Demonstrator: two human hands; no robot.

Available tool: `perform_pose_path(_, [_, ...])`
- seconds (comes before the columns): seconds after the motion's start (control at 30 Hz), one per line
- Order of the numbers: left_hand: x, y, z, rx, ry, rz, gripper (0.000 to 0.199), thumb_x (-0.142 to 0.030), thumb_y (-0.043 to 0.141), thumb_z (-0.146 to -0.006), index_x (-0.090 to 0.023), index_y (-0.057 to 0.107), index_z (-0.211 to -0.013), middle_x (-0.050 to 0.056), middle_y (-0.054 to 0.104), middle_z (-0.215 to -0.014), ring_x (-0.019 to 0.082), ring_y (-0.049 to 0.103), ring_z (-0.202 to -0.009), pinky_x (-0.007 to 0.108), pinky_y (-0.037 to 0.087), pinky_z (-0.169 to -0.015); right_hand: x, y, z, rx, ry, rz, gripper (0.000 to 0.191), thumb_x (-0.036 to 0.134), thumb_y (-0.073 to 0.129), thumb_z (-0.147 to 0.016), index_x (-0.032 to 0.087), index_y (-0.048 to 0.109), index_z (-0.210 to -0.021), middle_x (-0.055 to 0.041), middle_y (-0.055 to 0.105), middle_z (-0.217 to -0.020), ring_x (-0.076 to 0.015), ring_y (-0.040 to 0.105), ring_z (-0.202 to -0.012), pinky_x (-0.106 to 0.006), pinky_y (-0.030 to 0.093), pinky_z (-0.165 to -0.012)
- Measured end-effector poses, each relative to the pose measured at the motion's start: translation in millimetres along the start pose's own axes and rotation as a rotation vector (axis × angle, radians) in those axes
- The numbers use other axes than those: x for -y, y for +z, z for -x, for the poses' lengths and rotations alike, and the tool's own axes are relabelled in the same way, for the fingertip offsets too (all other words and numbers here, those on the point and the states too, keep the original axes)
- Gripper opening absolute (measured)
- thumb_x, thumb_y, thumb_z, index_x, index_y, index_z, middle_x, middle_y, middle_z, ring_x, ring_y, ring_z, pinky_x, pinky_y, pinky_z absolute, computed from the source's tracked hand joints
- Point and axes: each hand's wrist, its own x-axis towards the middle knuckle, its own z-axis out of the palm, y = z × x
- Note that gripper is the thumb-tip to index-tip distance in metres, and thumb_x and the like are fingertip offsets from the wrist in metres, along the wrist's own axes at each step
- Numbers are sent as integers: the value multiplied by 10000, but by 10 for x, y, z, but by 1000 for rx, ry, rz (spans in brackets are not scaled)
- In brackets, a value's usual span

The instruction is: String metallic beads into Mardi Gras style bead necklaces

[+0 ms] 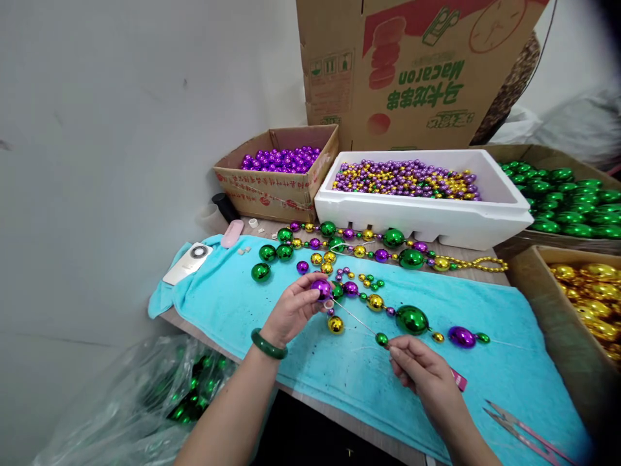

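Note:
My left hand [295, 309], with a dark green bangle [269, 344] on its wrist, pinches a shiny purple bead [321, 290]. A thin white string [354, 317] runs from that bead down to a small green bead [381, 339], which my right hand [420, 366] holds at its fingertips. Just behind my hands lies a strand with a large green bead [412, 320], a gold bead [375, 302] and a purple bead [462, 336]. A loose-looking gold bead [336, 324] rests beside my left fingers. All of these are over a turquoise towel [301, 356].
Finished-looking bead strands [411, 259] lie behind. Farther back stand a cardboard box of purple beads [264, 194] and a white foam box [417, 217]. Gold and green beads fill boxes at right. Scissors [526, 430] lie front right; a phone [188, 264] lies left.

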Motion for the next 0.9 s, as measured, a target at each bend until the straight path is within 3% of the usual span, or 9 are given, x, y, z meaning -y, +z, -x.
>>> perform_pose_path(0.3, [66, 85, 29, 124, -21, -57, 379, -226, 695, -718, -189, 629, -1089, 81, 628, -1029, 163, 637, -777, 255, 457, -689, -168, -28, -68, 41, 117, -143, 393, 522, 716, -625, 172, 592, -754, 22, 535, -532, -79, 435, -429, -193, 268, -395])
perform_pose_path(0.5, [36, 147, 37, 137, 71, -222, 388, -221, 724, -693, -205, 655, -1074, 69, 643, -1041, 167, 571, -920, 271, 422, -816, -196, -76, -97, 20, 104, -148, 391, 515, 718, -630, 169, 594, -765, 25, 533, -539, -79, 436, -438, -197, 281, -405])
perform_pose_path(0.67, [6, 181, 44, 221, 43, -245, 427, -262, 726, -691, -199, 648, -1106, 78, 640, -1067, 182, 558, -939, 277, 402, -833, -216, -122, -116, 82, 105, -110, 355, 492, 698, -669, 167, 596, -767, 17, 539, -554, -87, 445, -444, -198, 273, -396])
perform_pose_path(0.9, [-17, 259, 53, 148, 81, -350, 412, -216, 730, -684, -223, 654, -1089, 61, 637, -1068, 182, 553, -940, 270, 404, -824, -200, -103, -126, 34, 72, -136, 370, 502, 703, -652, 178, 577, -778, 19, 545, -538, -89, 441, -432, -200, 275, -391])
